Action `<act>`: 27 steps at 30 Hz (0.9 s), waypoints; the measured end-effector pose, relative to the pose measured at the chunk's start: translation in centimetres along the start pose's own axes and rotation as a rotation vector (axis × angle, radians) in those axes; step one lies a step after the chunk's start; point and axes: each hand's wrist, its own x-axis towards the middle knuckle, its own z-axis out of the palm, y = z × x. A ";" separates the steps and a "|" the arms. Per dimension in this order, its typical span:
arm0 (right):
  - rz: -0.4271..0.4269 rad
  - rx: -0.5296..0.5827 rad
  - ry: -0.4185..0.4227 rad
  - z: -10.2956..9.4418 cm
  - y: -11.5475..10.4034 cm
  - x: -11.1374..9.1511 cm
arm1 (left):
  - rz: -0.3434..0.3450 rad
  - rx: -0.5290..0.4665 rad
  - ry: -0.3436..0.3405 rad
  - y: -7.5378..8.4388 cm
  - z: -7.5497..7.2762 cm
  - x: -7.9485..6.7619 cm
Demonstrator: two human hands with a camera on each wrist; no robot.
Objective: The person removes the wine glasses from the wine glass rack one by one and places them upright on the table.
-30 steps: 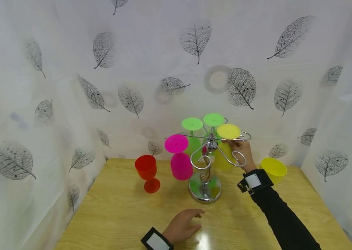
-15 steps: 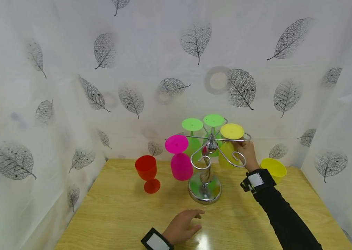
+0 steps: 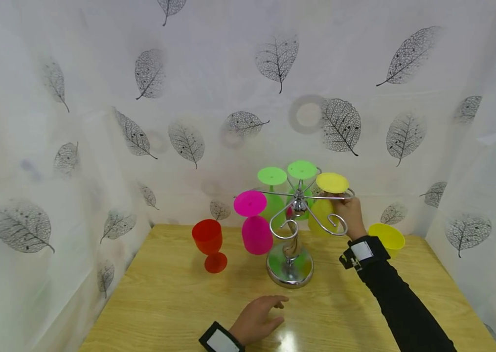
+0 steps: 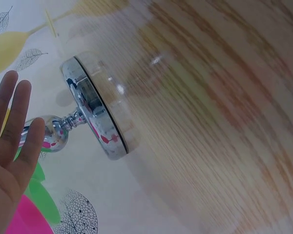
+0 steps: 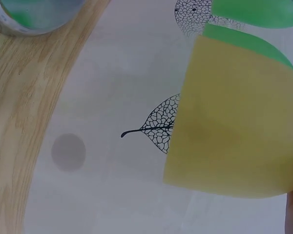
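Observation:
My right hand grips a yellow goblet just under its foot, holding it upside down at the right arm of a chrome stemware rack. In the right wrist view the bowl of the yellow goblet fills the right side, with a fingertip at the edge. Two green goblets and a pink goblet hang foot-up from other rack arms. My left hand is in front of the rack base, fingers relaxed and holding nothing; the left wrist view shows its spread fingers.
On the wooden table, a red goblet stands left of the rack. Another yellow goblet stands at the right, partly behind my right wrist. Two curled rack arms at the front carry nothing. A leaf-print curtain hangs behind.
My right hand has shifted slightly right with the yellow goblet, whose foot now sits farther out toward the end of the rack arm. My left hand stays put.

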 end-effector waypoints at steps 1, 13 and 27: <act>0.008 -0.009 0.008 -0.1 0.4 0.1 | 0.001 0.000 0.000 0.0 0.0 0.0; 0.111 0.054 0.073 -0.9 1.3 -0.5 | 0.034 0.022 0.014 -0.1 0.3 0.0; 0.129 0.060 0.093 -2.9 1.4 -1.9 | 0.059 0.052 0.035 -0.2 0.6 0.0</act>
